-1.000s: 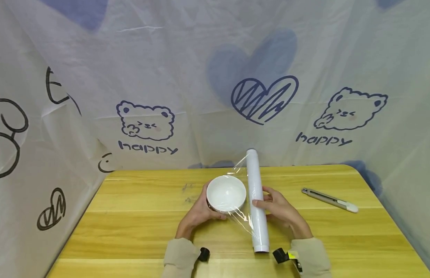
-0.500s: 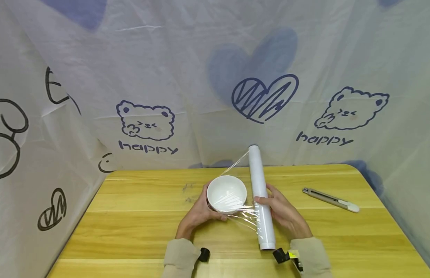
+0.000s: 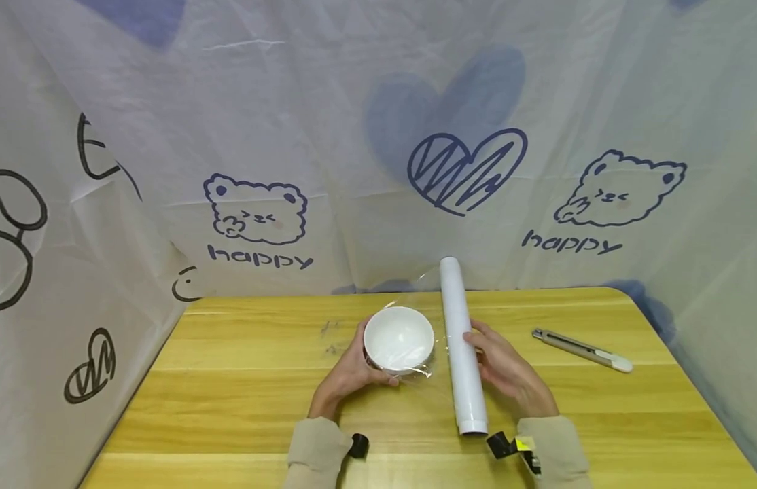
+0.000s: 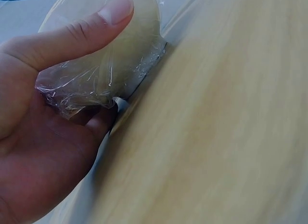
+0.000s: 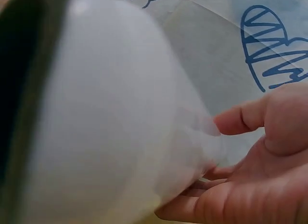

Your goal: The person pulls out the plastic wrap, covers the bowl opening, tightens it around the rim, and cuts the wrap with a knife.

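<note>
Film roll (image 3: 461, 353) beside a white bowl (image 3: 399, 338)
Fingers of the left hand (image 3: 350, 372) grip the bowl; those of the right hand (image 3: 503, 365) grasp the roll.

Bowl (image 3: 398, 339) nr mid table (image 3: 232, 407), L hand (image 3: 353, 370) at its L side. Cling film roll (image 3: 467, 387) just R of bowl, running front to back; film (image 4: 67, 89) spans btwn & wraps round bowl. R hand (image 3: 505, 365) on roll's R side. Utility knife (image 3: 582, 350) on table, well R of roll. Fabric backdrop (image 3: 354, 136) behind table.
</note>
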The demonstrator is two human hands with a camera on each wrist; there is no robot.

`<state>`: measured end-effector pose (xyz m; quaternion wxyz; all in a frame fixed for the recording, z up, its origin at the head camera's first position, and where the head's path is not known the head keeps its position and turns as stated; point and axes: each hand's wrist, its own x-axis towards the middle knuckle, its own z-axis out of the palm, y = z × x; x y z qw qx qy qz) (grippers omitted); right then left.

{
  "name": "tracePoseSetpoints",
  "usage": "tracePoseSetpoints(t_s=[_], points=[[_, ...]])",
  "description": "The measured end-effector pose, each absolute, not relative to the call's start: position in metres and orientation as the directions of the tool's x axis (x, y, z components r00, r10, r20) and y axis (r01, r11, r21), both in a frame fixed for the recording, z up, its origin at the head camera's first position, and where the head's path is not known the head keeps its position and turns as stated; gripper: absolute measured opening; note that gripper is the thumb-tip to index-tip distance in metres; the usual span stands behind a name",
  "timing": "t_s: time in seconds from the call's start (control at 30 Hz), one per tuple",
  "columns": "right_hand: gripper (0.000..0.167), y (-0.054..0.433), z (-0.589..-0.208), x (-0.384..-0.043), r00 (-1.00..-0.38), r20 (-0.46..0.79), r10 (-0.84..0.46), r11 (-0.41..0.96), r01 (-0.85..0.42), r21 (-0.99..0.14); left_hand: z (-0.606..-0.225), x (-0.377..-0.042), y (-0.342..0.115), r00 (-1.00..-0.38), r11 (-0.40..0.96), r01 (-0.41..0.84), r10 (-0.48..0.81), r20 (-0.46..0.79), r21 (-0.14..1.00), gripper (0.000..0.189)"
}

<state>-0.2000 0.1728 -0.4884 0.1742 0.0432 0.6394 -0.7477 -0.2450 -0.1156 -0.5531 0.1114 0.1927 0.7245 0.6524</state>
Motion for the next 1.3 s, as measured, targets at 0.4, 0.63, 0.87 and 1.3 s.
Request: tracePoseSetpoints(t_s=[0.4, 0.63, 0.87, 1.3], points=[[0.066, 0.182, -0.49, -0.202, -0.943, -0.268, -0.198, -0.022, 0.278, -0.96, -0.554, -0.247, -0.117, -0.899, 0.072, 0.151, 0.424, 0.107, 0.986, 0.128], [0.067, 0.187, -0.492, -0.201, -0.94, -0.278, -0.196, 0.001, 0.283, -0.959, -0.556, -0.246, -0.117, -0.903, 0.095, 0.166, 0.414, 0.112, 0.982, 0.126], [0.068, 0.192, -0.494, -0.199, -0.936, -0.3, -0.183, 0.035, 0.299, -0.954, -0.554, -0.244, -0.115, -0.907, 0.128, 0.171, 0.408, 0.105, 0.977, 0.124], [0.076, 0.197, -0.502, -0.199, -0.911, -0.348, -0.223, 0.03, 0.35, -0.936, -0.56, -0.25, -0.118, -0.903, 0.132, 0.195, 0.412, 0.125, 0.972, 0.123]])
